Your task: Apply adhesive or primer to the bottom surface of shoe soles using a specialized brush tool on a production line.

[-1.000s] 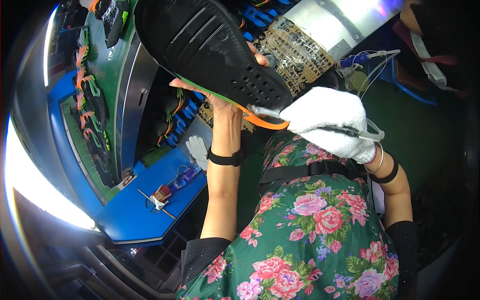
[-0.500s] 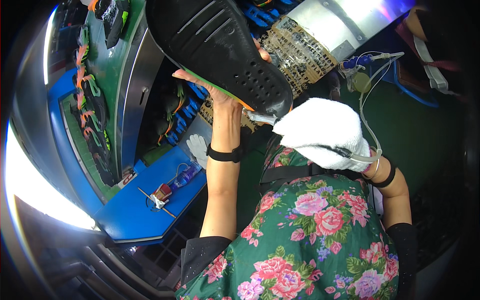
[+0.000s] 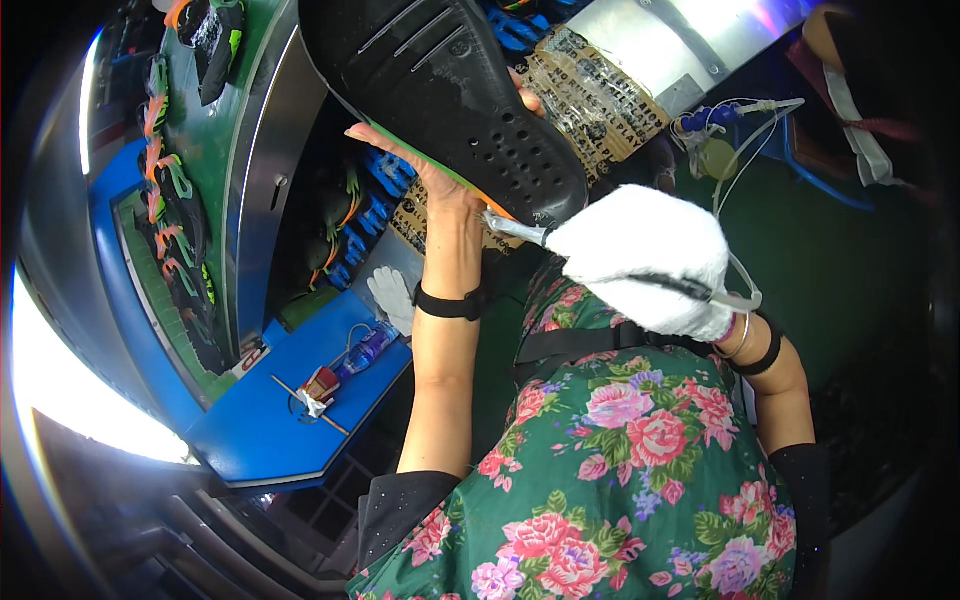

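My bare left hand [image 3: 440,182] holds a large black shoe sole [image 3: 430,95] from below. Its thumb lies along the green and orange edge, and fingertips show past the far side. Slots cross the sole's wide part, and small round holes dot its narrower end. My right hand [image 3: 645,262] wears a thick white glove and is closed around a slim brush [image 3: 518,230], whose handle is mostly hidden. The brush's pale tip is at the sole's orange edge, close to my left wrist. A clear tube [image 3: 738,298] runs along the glove toward the right wrist.
A blue table [image 3: 250,425] at left carries a bottle [image 3: 368,345], a red container [image 3: 320,383] and a pale glove [image 3: 390,298]. Black-and-orange shoe parts [image 3: 165,215] line a green belt. Taped cardboard [image 3: 590,95] lies beyond the sole; tubing with a blue fitting [image 3: 710,118] hangs at right.
My gloved right hand has shifted slightly left, carrying the brush tip along the sole's edge toward my left wrist. My left hand and the sole stay nearly still.
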Demonstrator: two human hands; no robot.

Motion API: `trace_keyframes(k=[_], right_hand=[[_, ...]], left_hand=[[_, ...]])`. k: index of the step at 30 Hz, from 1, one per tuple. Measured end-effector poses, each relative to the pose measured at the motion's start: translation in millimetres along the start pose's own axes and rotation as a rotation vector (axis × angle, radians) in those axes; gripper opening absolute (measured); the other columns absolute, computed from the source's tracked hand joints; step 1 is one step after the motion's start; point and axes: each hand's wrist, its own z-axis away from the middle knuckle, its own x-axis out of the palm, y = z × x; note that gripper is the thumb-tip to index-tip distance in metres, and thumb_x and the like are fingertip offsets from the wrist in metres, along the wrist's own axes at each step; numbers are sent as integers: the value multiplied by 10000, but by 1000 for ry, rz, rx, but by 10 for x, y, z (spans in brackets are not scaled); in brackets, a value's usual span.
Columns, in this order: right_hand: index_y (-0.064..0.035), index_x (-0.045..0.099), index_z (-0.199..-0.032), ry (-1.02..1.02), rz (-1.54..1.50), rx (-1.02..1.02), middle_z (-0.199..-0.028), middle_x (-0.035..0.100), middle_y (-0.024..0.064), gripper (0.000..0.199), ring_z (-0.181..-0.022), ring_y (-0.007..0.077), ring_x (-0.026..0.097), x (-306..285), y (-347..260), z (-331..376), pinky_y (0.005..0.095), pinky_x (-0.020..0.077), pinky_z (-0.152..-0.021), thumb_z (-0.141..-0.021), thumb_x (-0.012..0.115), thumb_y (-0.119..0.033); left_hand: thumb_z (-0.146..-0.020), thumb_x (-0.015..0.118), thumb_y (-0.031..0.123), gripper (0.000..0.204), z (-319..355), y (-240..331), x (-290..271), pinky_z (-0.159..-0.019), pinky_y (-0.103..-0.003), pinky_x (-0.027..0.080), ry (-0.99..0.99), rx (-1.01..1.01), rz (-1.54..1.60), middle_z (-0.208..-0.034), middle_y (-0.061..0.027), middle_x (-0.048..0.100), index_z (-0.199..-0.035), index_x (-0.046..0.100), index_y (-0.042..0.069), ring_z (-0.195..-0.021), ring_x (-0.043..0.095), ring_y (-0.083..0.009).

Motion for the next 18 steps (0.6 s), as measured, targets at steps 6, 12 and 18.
trace_keyframes(k=[6,12,18], right_hand=[[-26,784,-944,82,-42,59,-997,790,153,185,-901,307,761,-24,-3,22,381,603,-787,-767,784,29],[-57,802,-994,-143,10,-88,-1015,791,122,207,-889,261,755,-59,49,55,359,598,-771,-792,799,-12],[-59,800,-1021,-214,-68,-81,-1027,792,114,227,-917,272,760,-168,90,48,350,606,-794,-796,799,-29]], left_hand=[[-554,457,1086,1393,1,-34,14,-899,-507,525,-8,-6,-3,-1149,-229,669,-1447,521,19,-984,647,-369],[-547,459,1081,1412,-57,-1,-64,-854,-508,550,-4,-146,-54,-1172,-236,669,-1472,495,16,-974,656,-380],[-572,490,1045,1384,-6,-91,-94,-848,-557,596,26,-163,-123,-1225,-255,669,-1497,485,17,-999,698,-401]])
